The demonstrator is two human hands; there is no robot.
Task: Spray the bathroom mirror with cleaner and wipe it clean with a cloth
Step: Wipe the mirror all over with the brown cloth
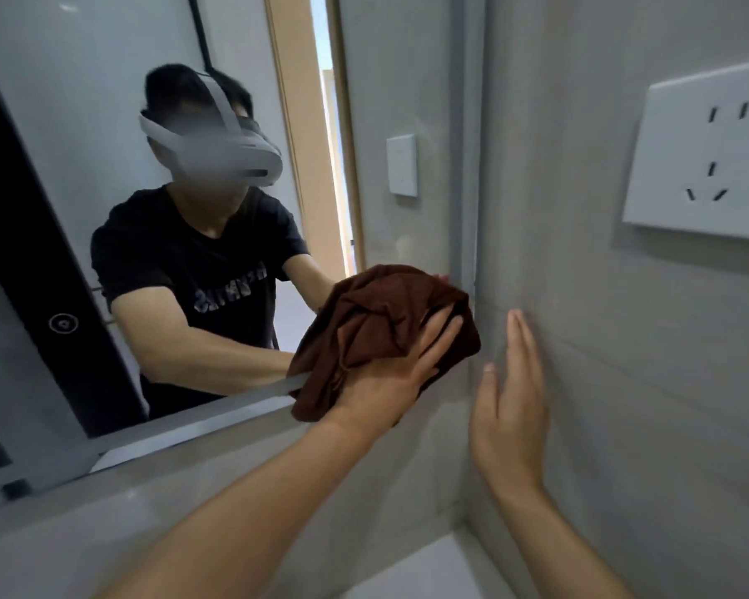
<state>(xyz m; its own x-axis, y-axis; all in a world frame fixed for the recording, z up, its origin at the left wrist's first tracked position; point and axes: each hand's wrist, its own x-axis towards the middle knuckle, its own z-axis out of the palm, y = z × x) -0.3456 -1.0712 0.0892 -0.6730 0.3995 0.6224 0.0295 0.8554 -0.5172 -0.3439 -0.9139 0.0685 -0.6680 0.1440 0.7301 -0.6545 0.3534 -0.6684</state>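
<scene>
Head view, tilted. Grey tiled wall [623, 382] fills the right half, running from near to far. Large frameless wall mirror [104, 123] takes the left and centre; its right edge meets the wall corner, its lower edge runs diagonally above a pale grey ledge [148, 503]. Reflection shows a person in a black T-shirt wearing a white headset, a wood-trimmed doorway and a small white wall switch. White glossy counter [442, 568] corner shows at bottom centre, near, tucked into the wall corner.

White rectangular five-hole power socket plate [705, 153] sits on the right wall, upper right, well apart from both hands.

Dark brown crumpled cloth [385, 335] is pressed against the mirror at its lower right corner, overlapping the bottom edge and just beside the wall corner. Part of the cloth hangs below the mirror's edge.

Left hand [403, 369]: palm flat on the cloth, fingers extended up-right, pushing it onto the glass. Grip is open-palmed pressure, not a fist; fingers not curled round the cloth.

Right hand [511, 399]: open, fingers straight and together, flat against the grey wall just right of the cloth, holding nothing.

Spray bottle: not visible.
</scene>
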